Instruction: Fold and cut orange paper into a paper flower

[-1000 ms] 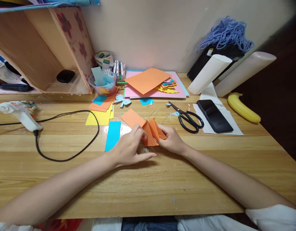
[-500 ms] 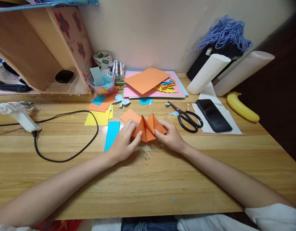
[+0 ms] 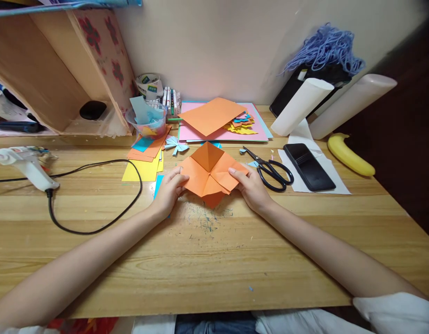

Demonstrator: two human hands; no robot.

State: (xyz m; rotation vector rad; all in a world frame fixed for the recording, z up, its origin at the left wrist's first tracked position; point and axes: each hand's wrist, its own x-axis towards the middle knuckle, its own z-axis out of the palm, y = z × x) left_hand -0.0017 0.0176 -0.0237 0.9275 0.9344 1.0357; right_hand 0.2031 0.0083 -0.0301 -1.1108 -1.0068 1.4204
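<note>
Spread out between my hands is a creased sheet of orange paper (image 3: 214, 172), with fold lines meeting near its middle. My left hand (image 3: 169, 188) pinches its left corner, thumb on top. The right corner is gripped by my right hand (image 3: 251, 185), its thumb lying on the paper and the fingers hidden beneath. One darker flap stands at the far side and another hangs at the near side. A blue paper strip (image 3: 158, 184) lies partly hidden under my left hand. Black-handled scissors (image 3: 275, 171) rest to the right of my right hand.
At the left stands a white glue gun (image 3: 28, 164) with a looping black cord. Behind are stacked coloured sheets (image 3: 259, 132), a plastic cup (image 3: 148, 120) of paper scraps and markers (image 3: 171, 99). A phone (image 3: 309, 167), a banana (image 3: 352, 154) and white rolls (image 3: 303, 106) are at the right.
The orange paper has gone from a gathered, upright folded shape to a wide, opened one. My hands have moved apart, the left one to the left, keeping hold of its sides.
</note>
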